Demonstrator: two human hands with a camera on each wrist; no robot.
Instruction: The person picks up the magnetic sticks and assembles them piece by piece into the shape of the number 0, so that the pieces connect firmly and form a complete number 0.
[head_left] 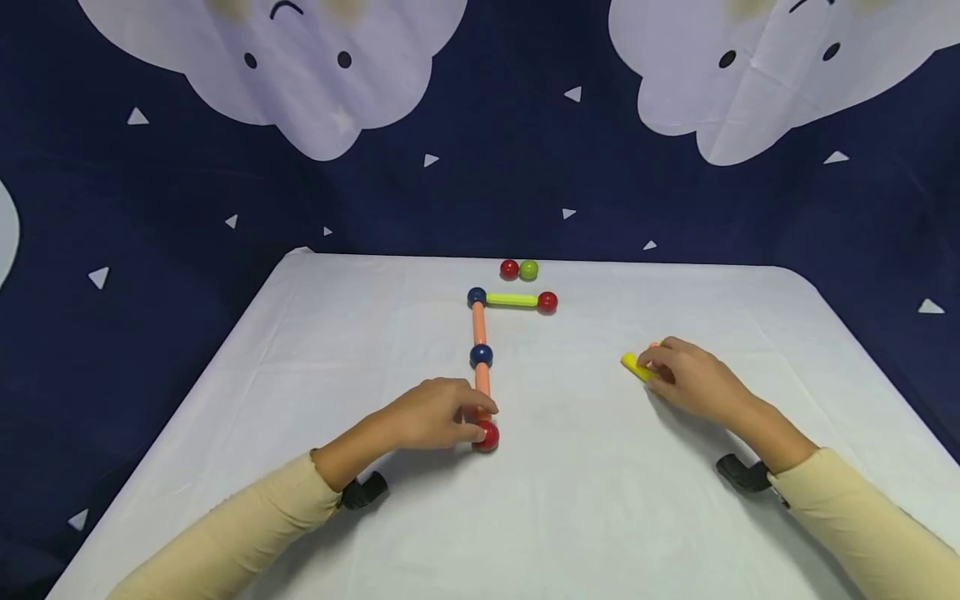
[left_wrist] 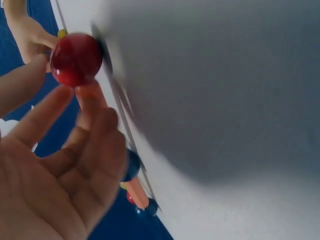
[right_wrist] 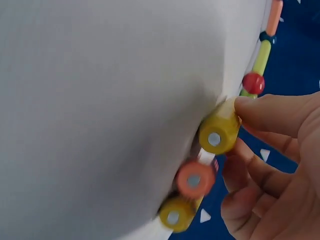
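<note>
My left hand [head_left: 435, 414] pinches a red ball [head_left: 489, 437] between thumb and fingers, at the near end of a chain of magnetic rods and balls. From it an orange rod [head_left: 483, 380] runs to a navy ball [head_left: 482, 355], then another orange rod [head_left: 479, 323] reaches a second navy ball [head_left: 477, 297]. A lime rod [head_left: 512, 299] leads right from there to another red ball [head_left: 547, 302]. Farther right, my right hand [head_left: 693, 379] pinches a yellow rod [right_wrist: 217, 132]. Beside it lie an orange rod [right_wrist: 196, 178] and a second yellow rod [right_wrist: 177, 214].
A loose red ball [head_left: 509, 269] and a green ball [head_left: 528, 269] sit side by side near the far edge of the white table [head_left: 360, 317]. Behind it hangs a navy cloth [head_left: 510, 192] with clouds and triangles.
</note>
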